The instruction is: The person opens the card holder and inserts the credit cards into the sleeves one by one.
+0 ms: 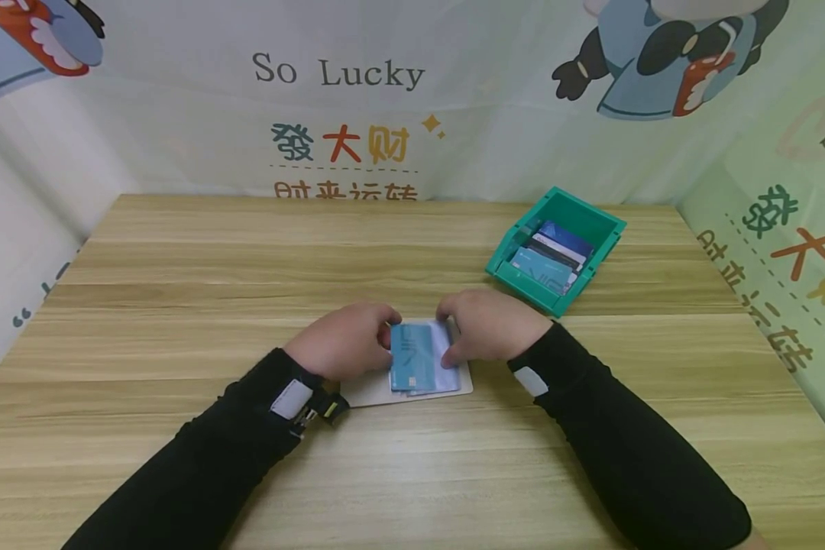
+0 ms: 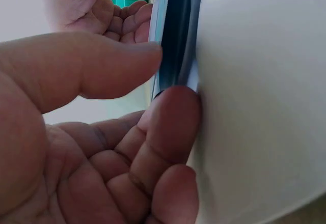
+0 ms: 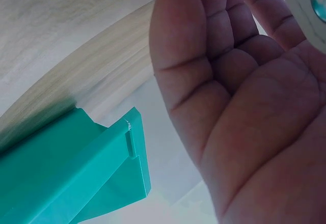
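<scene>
An off-white card holder [image 1: 366,394] with clear pocket pages lies spread on the table. A light blue bank card [image 1: 412,357] sits upright over its pages. My left hand [image 1: 347,340] pinches the card's left edge between thumb and fingers; in the left wrist view the thumb [image 2: 122,63] meets the edge of the raised layers, with a dark gap under them. Along the pages' right side, my right hand [image 1: 491,325] grips the holder with thumb and index finger. In the right wrist view, a pale rounded corner with a metal snap [image 3: 320,2] shows by its curled fingers.
A green plastic bin [image 1: 601,221] stands beyond my right hand, holding several cards [image 1: 543,267]. Printed cloth [image 1: 199,107] hangs behind and along both sides of the wooden table [image 1: 179,321].
</scene>
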The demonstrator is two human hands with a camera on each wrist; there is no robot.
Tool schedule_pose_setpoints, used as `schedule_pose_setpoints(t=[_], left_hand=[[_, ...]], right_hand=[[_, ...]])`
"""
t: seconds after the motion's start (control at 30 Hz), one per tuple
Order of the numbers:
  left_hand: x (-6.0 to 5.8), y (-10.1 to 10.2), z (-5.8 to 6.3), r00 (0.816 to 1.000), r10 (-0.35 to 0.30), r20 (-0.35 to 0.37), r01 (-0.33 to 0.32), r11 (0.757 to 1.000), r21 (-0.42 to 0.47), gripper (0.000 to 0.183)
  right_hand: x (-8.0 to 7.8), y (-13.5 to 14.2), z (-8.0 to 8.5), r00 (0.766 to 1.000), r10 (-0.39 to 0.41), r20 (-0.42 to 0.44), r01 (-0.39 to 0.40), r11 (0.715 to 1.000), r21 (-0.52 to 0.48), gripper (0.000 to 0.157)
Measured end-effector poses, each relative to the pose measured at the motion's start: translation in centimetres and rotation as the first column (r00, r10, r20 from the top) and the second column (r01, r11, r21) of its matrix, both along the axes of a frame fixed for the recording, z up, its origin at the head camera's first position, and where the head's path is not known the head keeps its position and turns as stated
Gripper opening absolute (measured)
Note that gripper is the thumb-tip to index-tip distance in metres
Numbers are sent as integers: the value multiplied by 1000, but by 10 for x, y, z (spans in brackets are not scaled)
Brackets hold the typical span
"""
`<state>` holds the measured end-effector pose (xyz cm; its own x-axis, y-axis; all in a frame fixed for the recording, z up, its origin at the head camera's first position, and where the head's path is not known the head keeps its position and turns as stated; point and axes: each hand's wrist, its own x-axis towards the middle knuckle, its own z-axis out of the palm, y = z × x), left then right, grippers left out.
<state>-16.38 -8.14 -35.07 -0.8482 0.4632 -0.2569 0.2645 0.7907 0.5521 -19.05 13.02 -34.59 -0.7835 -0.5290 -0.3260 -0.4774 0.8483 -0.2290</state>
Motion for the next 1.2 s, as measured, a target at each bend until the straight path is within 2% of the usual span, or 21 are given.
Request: schedule_pose_setpoints(t=[0.37, 0.7, 1.2], left_hand=[[3, 5, -5, 998, 20, -62, -22, 999, -31, 46], [4, 8, -8, 992, 16, -127, -28, 996, -89, 41], [5, 9, -8, 988, -19, -150, -4, 988, -153, 46]], right_hand=[[0, 0, 0, 1000, -1, 7, 1, 1000, -17, 58], [1, 2, 3, 999, 17, 30, -14, 997, -78, 58], [2, -1, 4, 999, 33, 31, -27, 984, -178, 42]])
